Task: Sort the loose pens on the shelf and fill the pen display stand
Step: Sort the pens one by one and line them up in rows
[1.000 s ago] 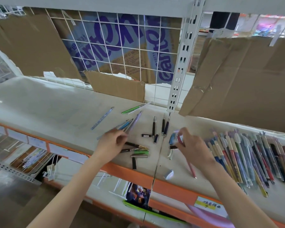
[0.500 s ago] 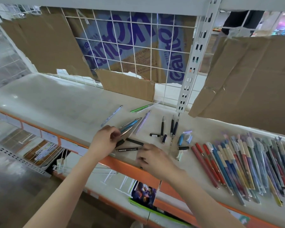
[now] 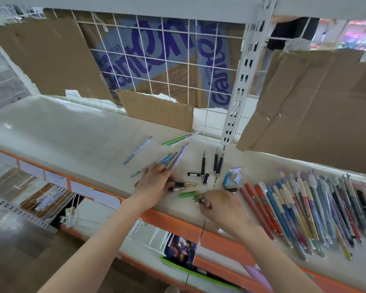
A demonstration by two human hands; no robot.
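Note:
Loose pens lie scattered on the white shelf: a green pen, a lilac pen, a clear blue pen and three black pens standing in a short row. My left hand lies over the loose pile, its fingers curled on a black pen with a gold tip. At the shelf's front edge my right hand pinches a small dark metallic pen piece beside a green cap. A sorted row of coloured pens fills the right side.
Blue caps and a black cap lie mid-shelf. Torn cardboard and a white wire grid back the shelf; a slotted upright divides it. The orange shelf lip runs along the front, with a lower shelf of goods below.
My right hand left the sorted row, where a red pen now lies, and came to the small pieces at the front middle. My left hand stayed on the loose pile.

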